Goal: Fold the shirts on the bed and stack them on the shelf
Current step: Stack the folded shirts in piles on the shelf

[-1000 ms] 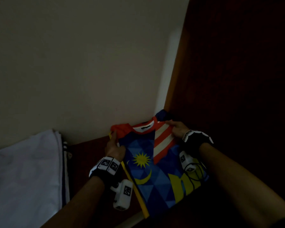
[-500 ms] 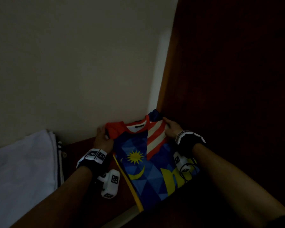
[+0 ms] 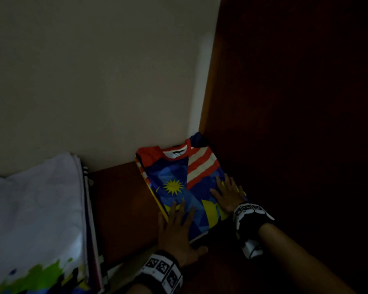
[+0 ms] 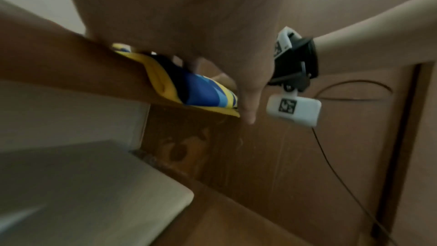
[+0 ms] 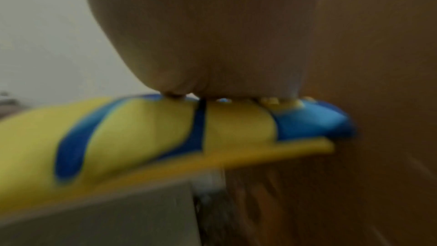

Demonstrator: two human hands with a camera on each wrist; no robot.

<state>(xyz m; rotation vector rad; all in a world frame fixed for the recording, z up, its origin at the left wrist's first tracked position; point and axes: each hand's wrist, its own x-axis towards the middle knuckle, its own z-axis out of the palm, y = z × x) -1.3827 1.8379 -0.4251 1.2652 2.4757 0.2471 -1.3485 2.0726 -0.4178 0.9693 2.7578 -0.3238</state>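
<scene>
Lying folded in the back right corner of the shelf, one jersey touches wall and side panel, bare wood separating it from one pile of clothes, while the left hand and right hand press flat, fingers straight, on its near end. From the left wrist, its near edge slightly overhangs the shelf front under the palm. From the right wrist, blurred, the palm rests on it beside the panel.

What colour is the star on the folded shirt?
Yellow, on the blue part of the shirt. The star shows best in the head view.
</scene>
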